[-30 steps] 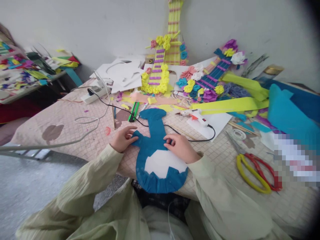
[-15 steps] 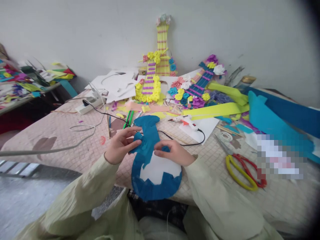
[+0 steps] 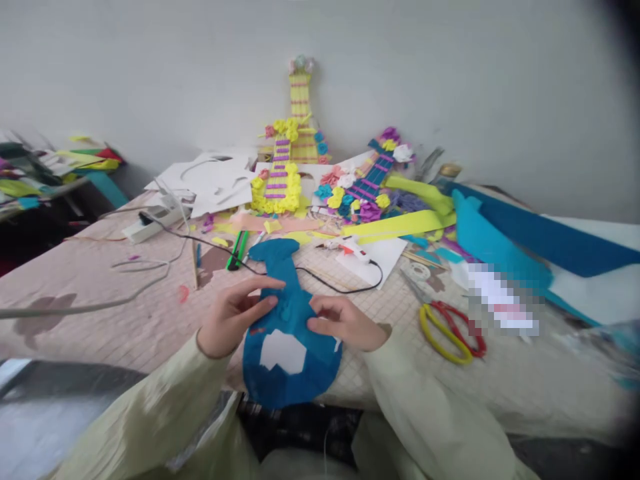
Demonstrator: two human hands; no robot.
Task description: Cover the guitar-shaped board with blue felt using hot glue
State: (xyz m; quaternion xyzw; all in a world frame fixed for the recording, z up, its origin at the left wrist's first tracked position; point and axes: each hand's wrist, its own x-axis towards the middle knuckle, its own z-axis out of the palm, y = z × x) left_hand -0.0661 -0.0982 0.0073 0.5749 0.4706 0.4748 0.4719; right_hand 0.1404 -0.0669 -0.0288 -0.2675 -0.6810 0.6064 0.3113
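Note:
A guitar-shaped cutout point(image 3: 295, 380) covered in blue crepe paper lies at the table's front edge, its neck pointing away from me. A patch of white board point(image 3: 283, 352) shows in the middle of its body. My left hand point(image 3: 235, 313) holds the cutout's left side where neck and body meet, index finger stretched over the blue paper and thumb below it. On the opposite side, my right hand point(image 3: 345, 321) pinches the blue paper at the body's upper right edge. The paper between both hands looks slightly wrinkled.
Red-and-yellow scissors point(image 3: 445, 330) lie to the right. Behind the cutout are a glue gun point(image 3: 350, 248) with a black cord and a green cutter point(image 3: 237, 250). Decorated paper guitars point(image 3: 280, 167) stand by the wall. A power strip point(image 3: 157, 221) sits left, blue crepe paper point(image 3: 500, 247) right.
The blue paper has been laid down over the upper body, so less white board shows. Both hands now rest lower on the cutout's sides. The view has shifted right.

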